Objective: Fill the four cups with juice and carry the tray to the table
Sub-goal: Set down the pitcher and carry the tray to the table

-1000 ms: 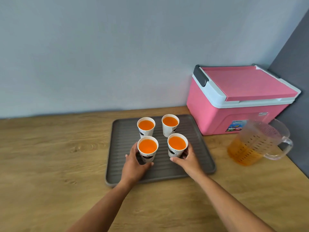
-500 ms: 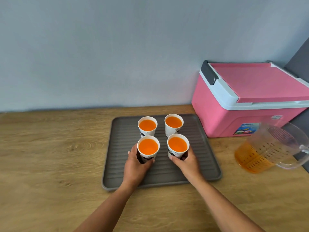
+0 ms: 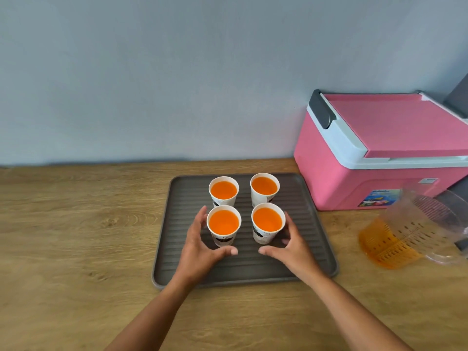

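Four white paper cups full of orange juice stand in a square on the ribbed grey tray. The far pair are the left cup and the right cup. My left hand curves around the near left cup, fingers spread at its left side and thumb under its front, with a small gap showing. In the same way my right hand cups the near right cup, thumb in front, fingers along its right side. Neither hand grips its cup.
A clear plastic jug with some juice left stands on the wooden counter right of the tray. A pink cooler box, lid down, sits behind it against the grey wall.
Both hands were closed on the two near cups; now the fingers have loosened and drawn back a little. The view has shifted left, so the cooler and jug sit further right.
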Demonstrator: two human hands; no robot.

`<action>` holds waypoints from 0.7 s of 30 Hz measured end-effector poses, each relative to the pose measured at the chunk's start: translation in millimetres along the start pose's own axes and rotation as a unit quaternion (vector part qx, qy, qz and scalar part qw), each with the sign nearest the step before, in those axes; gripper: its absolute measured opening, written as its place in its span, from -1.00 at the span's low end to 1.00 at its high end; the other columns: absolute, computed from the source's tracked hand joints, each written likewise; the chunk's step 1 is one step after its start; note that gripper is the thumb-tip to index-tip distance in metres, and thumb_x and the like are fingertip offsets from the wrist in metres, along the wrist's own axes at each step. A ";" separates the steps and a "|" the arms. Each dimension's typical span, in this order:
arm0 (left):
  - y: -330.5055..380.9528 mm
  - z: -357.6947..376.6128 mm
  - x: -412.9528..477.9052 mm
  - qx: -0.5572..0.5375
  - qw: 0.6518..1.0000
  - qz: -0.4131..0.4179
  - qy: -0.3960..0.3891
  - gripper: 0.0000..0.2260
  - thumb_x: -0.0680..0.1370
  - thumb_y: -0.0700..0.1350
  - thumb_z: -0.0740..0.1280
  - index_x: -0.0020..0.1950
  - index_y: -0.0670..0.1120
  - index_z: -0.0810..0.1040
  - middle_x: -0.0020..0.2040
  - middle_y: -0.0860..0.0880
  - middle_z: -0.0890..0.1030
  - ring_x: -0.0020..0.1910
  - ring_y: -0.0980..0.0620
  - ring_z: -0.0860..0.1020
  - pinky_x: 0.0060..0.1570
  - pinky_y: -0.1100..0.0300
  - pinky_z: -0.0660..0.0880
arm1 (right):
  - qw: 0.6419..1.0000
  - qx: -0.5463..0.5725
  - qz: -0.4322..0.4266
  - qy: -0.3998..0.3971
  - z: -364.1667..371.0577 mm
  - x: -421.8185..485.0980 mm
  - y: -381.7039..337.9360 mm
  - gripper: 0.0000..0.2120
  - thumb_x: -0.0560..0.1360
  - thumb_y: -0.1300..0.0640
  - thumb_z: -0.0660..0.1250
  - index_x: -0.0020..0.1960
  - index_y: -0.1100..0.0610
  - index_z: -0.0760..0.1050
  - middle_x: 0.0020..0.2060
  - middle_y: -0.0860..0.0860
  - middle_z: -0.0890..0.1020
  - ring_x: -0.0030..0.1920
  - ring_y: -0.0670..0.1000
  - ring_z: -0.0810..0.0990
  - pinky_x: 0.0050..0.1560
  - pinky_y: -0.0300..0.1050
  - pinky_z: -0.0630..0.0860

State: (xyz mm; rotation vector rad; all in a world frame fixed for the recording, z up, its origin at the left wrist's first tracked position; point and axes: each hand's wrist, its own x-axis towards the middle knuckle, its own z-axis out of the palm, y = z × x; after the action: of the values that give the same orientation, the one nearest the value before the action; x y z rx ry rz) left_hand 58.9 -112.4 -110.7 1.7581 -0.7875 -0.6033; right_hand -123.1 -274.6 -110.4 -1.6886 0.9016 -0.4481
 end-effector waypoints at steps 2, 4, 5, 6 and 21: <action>5.9 -12.4 -0.7 -0.031 0.999 0.003 0.020 0.06 0.13 0.41 0.51 0.53 0.18 0.16 0.47 0.11 0.31 0.43 0.21 0.30 0.38 0.15 0.27 | 1.000 -0.003 -0.010 -0.003 -16.9 -3.0 -5.5 0.19 0.09 -0.19 0.63 0.56 -0.05 0.06 0.36 -0.19 0.38 0.33 -0.19 0.39 0.33 -0.20 0.34; 16.3 -22.7 3.0 -0.080 0.996 0.000 0.036 -0.15 0.30 0.41 0.40 0.51 0.16 0.24 0.47 0.08 0.34 0.39 0.24 0.34 0.34 0.19 0.33 | 0.999 0.029 -0.026 0.017 -31.8 -2.0 -16.3 0.19 0.05 -0.42 0.51 0.54 -0.02 0.14 0.39 -0.14 0.38 0.37 -0.18 0.37 0.29 -0.23 0.36; 21.5 -26.1 7.4 -0.095 0.995 -0.006 0.042 -0.27 0.41 0.36 0.35 0.50 0.13 0.27 0.46 0.07 0.36 0.35 0.26 0.37 0.30 0.25 0.35 | 0.997 0.054 -0.028 0.038 -37.5 2.2 -22.6 0.13 0.08 -0.47 0.46 0.51 -0.01 0.21 0.38 -0.11 0.41 0.35 -0.18 0.41 0.23 -0.33 0.39; 24.7 -28.5 14.3 -0.104 0.993 -0.016 0.046 -0.38 0.48 0.26 0.32 0.49 0.09 0.31 0.46 0.06 0.38 0.31 0.27 0.40 0.29 0.26 0.36 | 0.995 0.071 -0.031 0.056 -42.0 8.0 -29.1 0.04 0.14 -0.47 0.43 0.48 0.00 0.27 0.37 -0.08 0.44 0.33 -0.18 0.44 0.17 -0.38 0.42; 36.2 -27.2 96.6 -0.041 0.992 -0.066 -0.100 -0.31 0.47 -0.09 0.48 0.52 0.11 0.24 0.37 0.04 0.48 0.35 -0.01 0.44 0.24 0.01 0.46 | 0.994 -0.012 0.003 -0.105 -37.2 113.2 -58.2 -0.21 0.44 0.03 0.48 0.55 0.01 0.16 0.48 -0.04 0.36 0.44 -0.03 0.34 0.43 0.03 0.32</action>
State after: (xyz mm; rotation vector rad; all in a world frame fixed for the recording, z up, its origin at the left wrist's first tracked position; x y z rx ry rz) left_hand 133.9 -176.4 -70.0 1.7003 -0.7744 -0.8987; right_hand -57.4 -378.8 -61.4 -1.7172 0.7609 -0.2510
